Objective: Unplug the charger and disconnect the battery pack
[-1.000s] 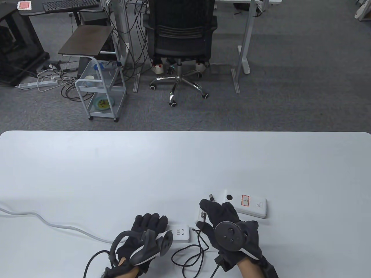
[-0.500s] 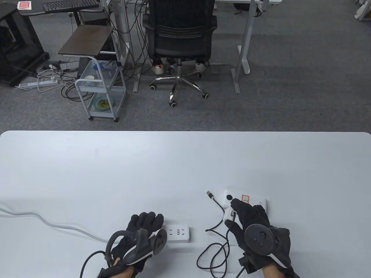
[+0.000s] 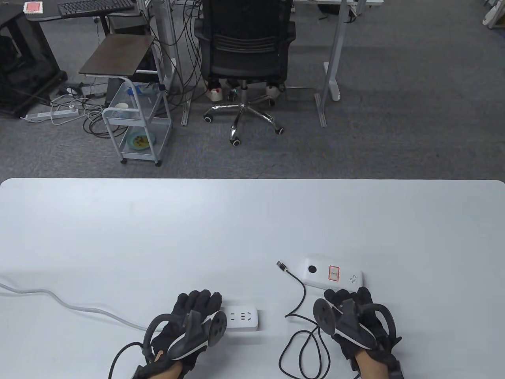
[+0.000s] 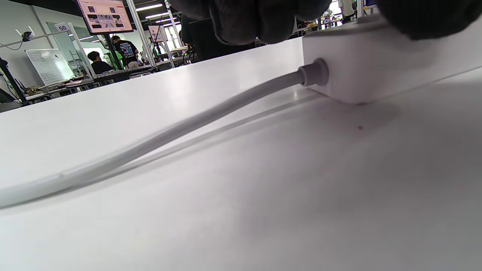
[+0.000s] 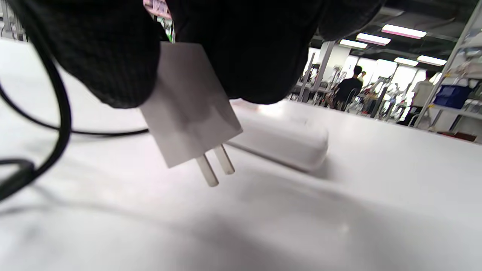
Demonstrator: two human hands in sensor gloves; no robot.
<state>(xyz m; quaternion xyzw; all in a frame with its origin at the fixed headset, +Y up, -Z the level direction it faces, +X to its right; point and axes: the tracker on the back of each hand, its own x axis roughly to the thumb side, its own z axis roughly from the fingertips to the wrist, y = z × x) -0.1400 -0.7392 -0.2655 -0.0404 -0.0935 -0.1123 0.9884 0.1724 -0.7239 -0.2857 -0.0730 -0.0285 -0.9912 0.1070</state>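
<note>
Since a moment ago my right hand [image 3: 357, 319] has drawn back toward me from beside the power bank [image 3: 333, 272], taking the white charger [image 5: 188, 109] with it, and the free USB plug [image 3: 280, 265] has shifted a little to the left on the bench [image 3: 158, 237]. My left hand [image 3: 193, 319] has barely moved.

From the right wrist view I am gripping the charger between thumb and fingers [image 5: 113, 56], its two prongs pointing down and clear of the bench, so it is out of the socket. I hold it tilted and low because I judge the next step is only to set it down near the power bank, which lies just beyond my right hand.

The black cable [image 3: 303, 339] runs from under my right hand, loops near the bench's front edge, then snakes up to the USB plug, which lies bare just left of the power bank and apart from it. So the battery pack looks already disconnected.

My left hand rests closed over the left end of the white power strip [image 3: 242, 318], fingertips [image 4: 244, 20] on its top where the grey supply cord [image 4: 188, 120] enters. I keep it pressed there to hold the strip from sliding or lifting while the charger comes out; its visible sockets are unoccupied.

Both parts of the task seem done; releasing the charger and strip remains.
</note>
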